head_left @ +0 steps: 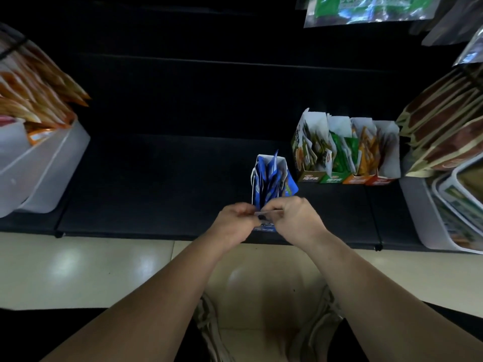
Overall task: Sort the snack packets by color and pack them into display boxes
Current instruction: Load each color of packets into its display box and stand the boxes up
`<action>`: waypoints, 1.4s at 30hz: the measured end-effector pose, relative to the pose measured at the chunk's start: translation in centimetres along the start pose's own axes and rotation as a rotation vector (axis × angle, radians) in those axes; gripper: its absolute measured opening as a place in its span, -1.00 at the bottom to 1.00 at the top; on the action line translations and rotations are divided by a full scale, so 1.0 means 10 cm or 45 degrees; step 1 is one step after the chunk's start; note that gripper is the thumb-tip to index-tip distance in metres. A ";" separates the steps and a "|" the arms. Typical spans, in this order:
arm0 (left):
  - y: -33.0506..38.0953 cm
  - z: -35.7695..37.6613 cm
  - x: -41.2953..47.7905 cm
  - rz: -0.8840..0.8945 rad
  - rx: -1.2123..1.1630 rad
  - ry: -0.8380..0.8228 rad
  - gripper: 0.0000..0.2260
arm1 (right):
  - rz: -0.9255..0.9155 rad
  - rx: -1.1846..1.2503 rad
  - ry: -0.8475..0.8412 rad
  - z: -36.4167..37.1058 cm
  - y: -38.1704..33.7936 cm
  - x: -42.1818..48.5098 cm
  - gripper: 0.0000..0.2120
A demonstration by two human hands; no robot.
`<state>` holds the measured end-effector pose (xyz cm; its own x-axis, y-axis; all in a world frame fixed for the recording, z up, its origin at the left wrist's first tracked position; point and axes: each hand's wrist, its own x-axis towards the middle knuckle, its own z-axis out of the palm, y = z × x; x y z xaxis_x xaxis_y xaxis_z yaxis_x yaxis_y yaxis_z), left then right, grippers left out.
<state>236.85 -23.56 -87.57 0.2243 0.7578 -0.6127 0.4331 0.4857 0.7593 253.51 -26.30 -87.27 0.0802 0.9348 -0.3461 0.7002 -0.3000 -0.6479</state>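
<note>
A blue display box stands near the front edge of the black shelf, stuffed with several blue snack packets. My left hand and my right hand meet at the box's near end. Both pinch a thin strip at the box's front edge between fingers and thumb; whether it is a flap or a packet I cannot tell. Behind and to the right stands a row of display boxes: dark green, bright green, orange and red, each with packets upright inside.
A white bin of orange packets sits at the left of the black shelf. Brown packets and a white bin crowd the right. Green bags hang above. Cream floor lies below the shelf edge.
</note>
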 end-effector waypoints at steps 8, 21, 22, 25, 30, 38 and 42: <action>-0.05 -0.04 0.00 0.021 0.010 0.059 -0.82 | 0.214 0.632 0.037 0.04 0.03 -0.08 -0.80; 0.04 0.08 0.53 0.222 0.183 0.355 -0.86 | 0.235 0.525 -0.060 0.03 0.15 -0.04 -0.70; 0.07 0.11 0.55 0.223 0.205 0.352 -0.86 | 0.256 0.524 -0.063 0.03 0.14 -0.04 -0.65; 0.11 0.18 0.62 0.237 0.261 0.365 -0.89 | 0.301 0.519 -0.038 0.01 0.13 -0.05 -0.54; 0.11 0.18 0.58 0.296 0.434 0.361 -0.78 | 0.176 0.439 0.031 0.00 0.24 -0.08 -0.59; 0.19 -0.12 0.27 0.205 -0.216 0.546 -0.86 | 0.123 0.385 0.161 0.02 0.09 -0.12 -0.89; 0.30 -0.32 0.15 0.146 -0.648 0.515 -0.78 | 0.219 0.515 0.191 0.03 -0.05 -0.10 -0.59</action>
<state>235.70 -19.55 -85.53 -0.1440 0.8728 -0.4663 -0.0635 0.4621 0.8846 252.92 -27.18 -86.78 0.2936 0.8731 -0.3892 0.3369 -0.4756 -0.8126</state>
